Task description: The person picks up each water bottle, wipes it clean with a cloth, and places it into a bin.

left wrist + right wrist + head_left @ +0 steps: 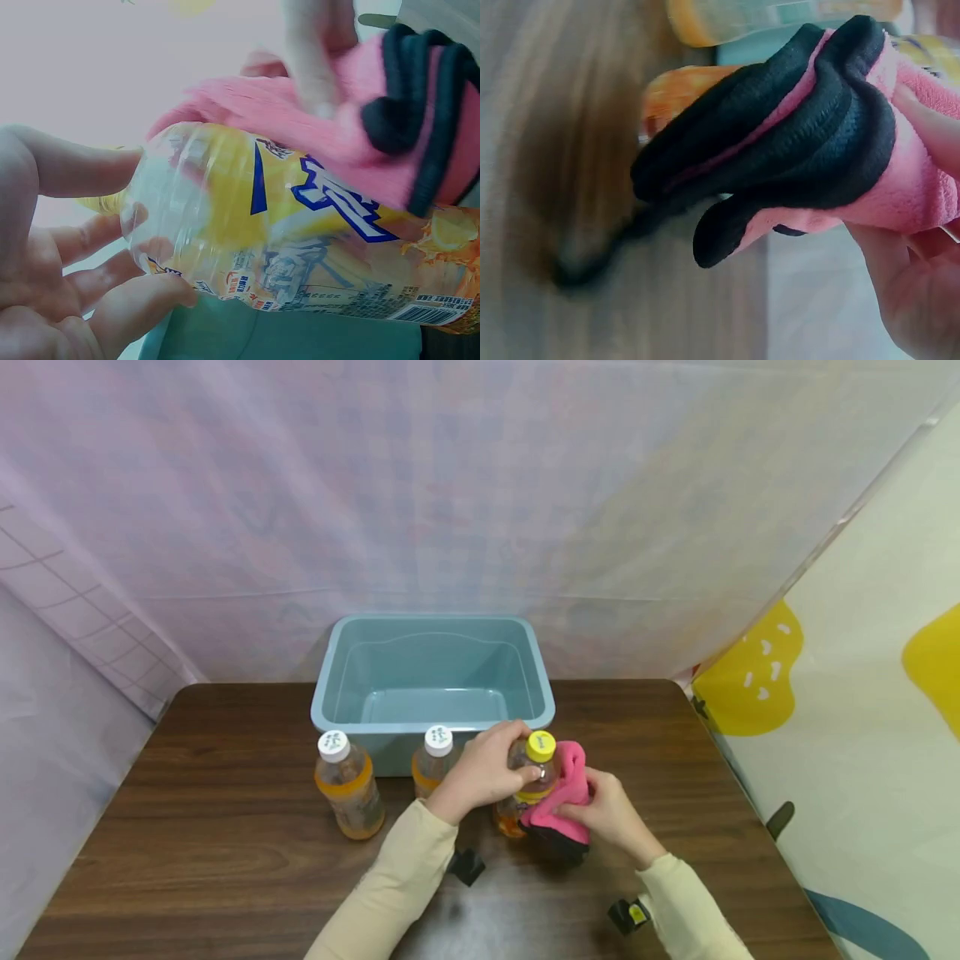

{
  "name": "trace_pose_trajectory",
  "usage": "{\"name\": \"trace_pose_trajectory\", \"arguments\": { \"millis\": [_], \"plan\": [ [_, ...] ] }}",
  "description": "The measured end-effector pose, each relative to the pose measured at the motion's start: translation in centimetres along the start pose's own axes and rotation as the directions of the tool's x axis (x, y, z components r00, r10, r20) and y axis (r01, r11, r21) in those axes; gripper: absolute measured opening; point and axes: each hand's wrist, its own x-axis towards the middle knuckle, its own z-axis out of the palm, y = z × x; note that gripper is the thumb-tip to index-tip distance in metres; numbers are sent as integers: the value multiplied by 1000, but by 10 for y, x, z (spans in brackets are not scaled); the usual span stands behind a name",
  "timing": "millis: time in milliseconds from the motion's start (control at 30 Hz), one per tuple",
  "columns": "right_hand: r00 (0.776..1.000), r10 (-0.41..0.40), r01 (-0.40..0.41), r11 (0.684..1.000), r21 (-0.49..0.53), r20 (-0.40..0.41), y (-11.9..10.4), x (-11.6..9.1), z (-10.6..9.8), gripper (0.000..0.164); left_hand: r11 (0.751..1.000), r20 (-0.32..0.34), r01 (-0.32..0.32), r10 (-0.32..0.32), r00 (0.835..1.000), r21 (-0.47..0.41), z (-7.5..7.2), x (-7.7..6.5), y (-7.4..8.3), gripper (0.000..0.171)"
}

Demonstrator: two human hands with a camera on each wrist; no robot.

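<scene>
A clear plastic bottle (510, 822) with a yellow cap and a yellow label stands upright on the table, in front of the bin's right corner. My left hand (491, 768) grips it around the shoulder, just below the cap. In the left wrist view the thumb and fingers curl about the upper part of the bottle (225, 217). My right hand (611, 814) holds a bunched pink cloth (566, 793) with a black edge against the bottle's right side. The right wrist view shows the cloth's folded black edge (780, 142), with a dark loop hanging from it.
A light blue plastic bin (432, 727) stands at the table's back edge. Two white-capped bottles with orange bands, one at the left (352, 797) and one in the middle (426, 768), stand before it. The brown wooden table (225, 827) extends to both sides, with curtains behind.
</scene>
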Motion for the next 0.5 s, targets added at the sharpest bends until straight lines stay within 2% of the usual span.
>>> {"name": "trace_pose_trajectory", "arguments": {
  "millis": [200, 500],
  "plan": [
    [998, 55, -56, 997, -47, -19, 20, 0, 21, 28, 1000, -15, -12, 12, 1000, 5, 1, 0, -1, 30],
    [1000, 3, -5, 996, -90, -20, 40, 0, 35, 30, 1000, -34, -11, 12, 999, 19, 3, 0, -2, 31]
  ]
}}
